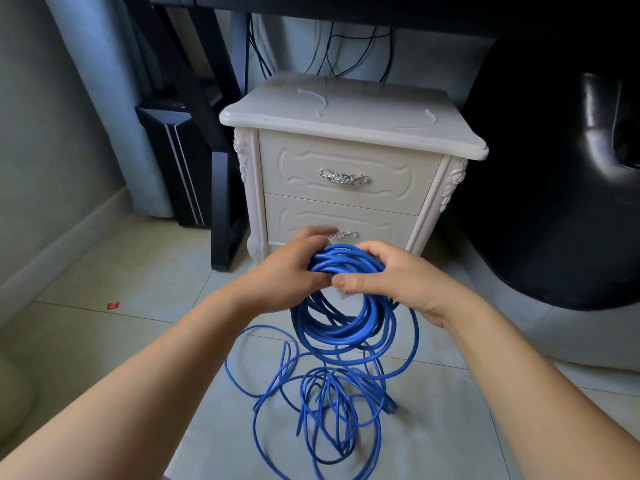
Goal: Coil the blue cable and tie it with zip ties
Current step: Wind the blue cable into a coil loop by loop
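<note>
A long blue cable (341,332) hangs partly coiled from both my hands in front of a white nightstand. My left hand (291,268) grips the top of the coil from the left. My right hand (391,275) closes on the same bundle from the right, thumb across the strands. The rest of the cable lies in loose tangled loops (322,403) on the tiled floor below. Two thin pale zip ties (313,98) lie curved on the nightstand top; the second (427,121) is toward its right edge.
The white two-drawer nightstand (346,174) stands straight ahead. A black computer tower (176,168) and a black desk leg (221,202) are to its left. A black chair (561,174) fills the right. A small red scrap (113,305) lies on the floor.
</note>
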{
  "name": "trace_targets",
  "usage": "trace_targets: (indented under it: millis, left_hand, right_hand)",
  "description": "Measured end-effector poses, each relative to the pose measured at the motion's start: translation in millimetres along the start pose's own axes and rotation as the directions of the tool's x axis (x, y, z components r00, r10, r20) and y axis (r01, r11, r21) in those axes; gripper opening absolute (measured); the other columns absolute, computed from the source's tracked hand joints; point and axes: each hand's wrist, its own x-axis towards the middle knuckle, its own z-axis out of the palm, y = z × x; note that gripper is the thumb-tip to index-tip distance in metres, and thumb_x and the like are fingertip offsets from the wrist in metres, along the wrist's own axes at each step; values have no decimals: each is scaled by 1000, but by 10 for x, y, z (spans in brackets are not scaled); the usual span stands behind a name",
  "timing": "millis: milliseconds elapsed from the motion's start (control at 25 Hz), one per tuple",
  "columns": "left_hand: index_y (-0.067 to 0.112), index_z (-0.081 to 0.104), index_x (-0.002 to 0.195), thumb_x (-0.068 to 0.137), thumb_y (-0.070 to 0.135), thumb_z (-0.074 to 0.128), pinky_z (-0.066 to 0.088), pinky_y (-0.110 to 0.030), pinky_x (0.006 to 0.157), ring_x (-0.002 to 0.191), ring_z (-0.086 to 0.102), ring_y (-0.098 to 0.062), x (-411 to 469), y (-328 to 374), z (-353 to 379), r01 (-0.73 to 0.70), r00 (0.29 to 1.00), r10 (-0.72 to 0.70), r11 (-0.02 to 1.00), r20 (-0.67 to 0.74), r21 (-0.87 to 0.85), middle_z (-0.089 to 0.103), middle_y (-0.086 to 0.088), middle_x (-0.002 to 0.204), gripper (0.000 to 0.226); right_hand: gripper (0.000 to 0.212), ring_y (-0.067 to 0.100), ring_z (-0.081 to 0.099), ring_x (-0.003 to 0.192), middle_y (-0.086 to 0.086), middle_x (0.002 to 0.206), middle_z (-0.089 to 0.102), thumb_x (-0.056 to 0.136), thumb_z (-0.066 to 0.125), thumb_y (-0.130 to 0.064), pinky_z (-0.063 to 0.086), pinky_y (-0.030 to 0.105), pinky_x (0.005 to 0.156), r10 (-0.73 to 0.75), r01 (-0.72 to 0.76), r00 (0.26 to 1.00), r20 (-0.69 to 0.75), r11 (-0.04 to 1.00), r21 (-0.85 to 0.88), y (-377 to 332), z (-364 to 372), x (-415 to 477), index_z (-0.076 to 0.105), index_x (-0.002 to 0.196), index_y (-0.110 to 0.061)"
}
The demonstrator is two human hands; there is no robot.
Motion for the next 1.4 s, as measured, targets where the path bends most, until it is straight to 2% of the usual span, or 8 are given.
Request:
trace_targets:
  millis: [120, 360, 480, 560, 760, 920, 1200, 1400]
  left_hand:
    - [15, 52, 96, 89, 5, 61, 42, -16, 58, 68, 54, -13, -28, 80, 22, -3, 1000, 1, 997, -22, -83, 60, 5, 78, 15]
    - [24, 60, 128, 91, -5, 57, 61, -46, 73, 57, 50, -14, -16, 82, -18, 59, 998, -67, 916, -6, -398, 56, 12, 63, 47]
    - [23, 64, 124, 93, -4, 58, 62, -46, 68, 58, 45, -11, 6, 78, -56, 72, 992, -117, 843, -51, -533, 48, 3, 64, 41]
    - [22, 66, 121, 94, -1, 58, 61, -47, 69, 59, 44, -11, 6, 67, -94, 59, 991, -119, 818, -68, -572, 44, -3, 68, 37]
    - [26, 68, 112, 94, 1, 59, 61, -50, 69, 57, 44, -9, 6, 112, -85, 38, 985, -116, 872, -130, -488, 47, 13, 57, 33]
    - [30, 68, 111, 93, 3, 58, 58, -58, 72, 58, 45, -12, 30, 45, -57, 59, 933, -224, 868, -283, -493, 50, 16, 54, 34]
    - [26, 66, 110, 94, 2, 59, 60, -48, 78, 59, 49, -8, -48, 206, 182, 27, 897, -319, 730, -306, -683, 56, 9, 71, 30]
    - [32, 58, 122, 63, 32, 87, 49, -35, 101, 102, 67, -11, -51, 11, -107, 195, 980, -195, 872, 47, -450, 70, 1, 111, 66]
  right_hand:
    - [65, 12, 70, 93, -1, 100, 73, 49, 89, -53, 54, 34, 88, -34, 34, 999, -13, 999, -27, -18, 18, -29, 64, 104, -30]
    - [62, 15, 70, 91, -4, 107, 72, 69, 81, -51, 55, 27, 77, -64, 49, 994, 92, 987, 156, -88, -167, -136, 59, 122, -27]
    - [76, 12, 65, 79, -3, 86, 70, 70, 53, -82, 52, 28, 71, 81, -82, 995, 65, 997, 12, -39, -257, -110, 69, 108, -18]
    - [83, 14, 58, 67, 0, 73, 67, 81, 34, -80, 43, 29, 63, 147, -143, 987, -57, 987, 69, 19, -313, -69, 71, 95, -7]
    - [32, 14, 64, 75, 0, 83, 68, 94, 55, -45, 51, 31, 65, 77, 31, 963, -259, 921, 388, -19, -155, -44, 63, 92, -14]
    - [54, 30, 70, 98, 6, 100, 71, 66, 81, -41, 55, 50, 91, -10, 94, 982, -188, 890, 447, 42, 111, -47, 60, 111, -19]
    - [40, 11, 66, 75, -9, 84, 69, 77, 76, -13, 57, 36, 79, -63, 195, 865, -498, 956, 218, 52, 272, 28, 59, 104, -38]
    - [40, -2, 56, 65, -15, 80, 64, 74, 69, -6, 45, 19, 67, -168, 177, 865, -473, 984, -26, 8, 238, 23, 57, 94, -39]
